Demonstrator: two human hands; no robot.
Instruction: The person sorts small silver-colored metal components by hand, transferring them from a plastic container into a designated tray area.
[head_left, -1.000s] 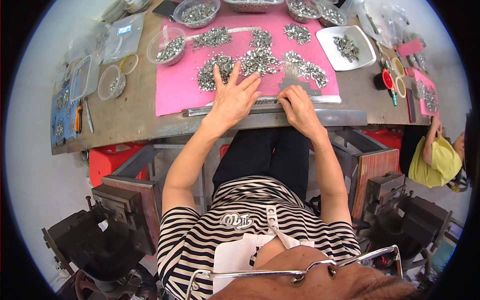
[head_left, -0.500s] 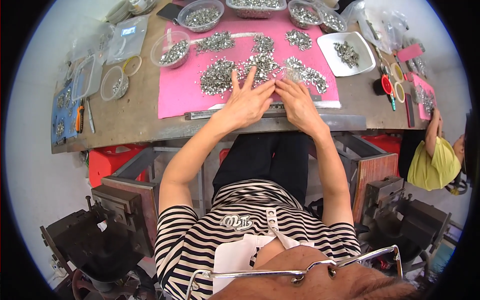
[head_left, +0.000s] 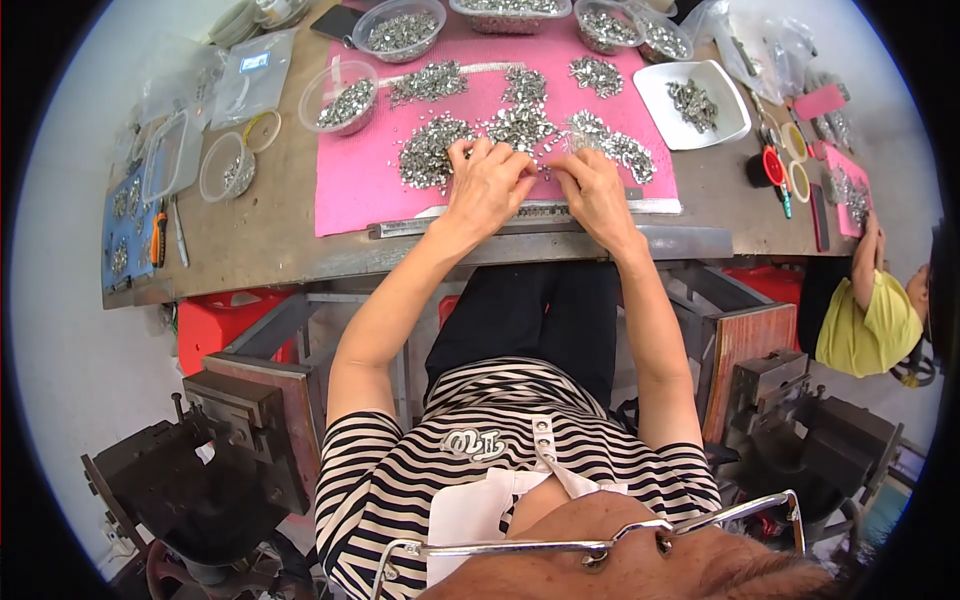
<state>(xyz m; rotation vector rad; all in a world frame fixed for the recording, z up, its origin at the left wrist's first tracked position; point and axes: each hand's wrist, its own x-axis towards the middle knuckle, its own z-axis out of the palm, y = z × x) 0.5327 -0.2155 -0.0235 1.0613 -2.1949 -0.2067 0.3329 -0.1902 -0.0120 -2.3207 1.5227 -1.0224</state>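
My left hand point(head_left: 488, 186) is at the near edge of two heaps of small silvery metal pieces, a large left heap point(head_left: 428, 150) and a middle heap point(head_left: 520, 126). Its thumb and forefinger are pinched together, the other fingers curled. Facing it, my right hand point(head_left: 598, 192) also pinches, just below the right heap point(head_left: 625, 152). Whatever sits between either hand's fingertips is too small to make out. Under my hands a long metal bar point(head_left: 405, 228) runs along the front of the pink mat point(head_left: 350, 195), with a row of tiny pieces partly visible between my wrists.
Clear tubs of metal pieces point(head_left: 402, 38) line the back, and a white dish point(head_left: 738, 118) stands right. Orange-handled pliers point(head_left: 159, 238) lie by a blue mat point(head_left: 118, 220) at left. Scissors point(head_left: 778, 180) lie at right, near a co-worker in yellow point(head_left: 868, 325).
My fingers were stretched out and spread over the heaps, fingertips nearly meeting. Now both hands have drawn back slightly toward me and curled into pinches.
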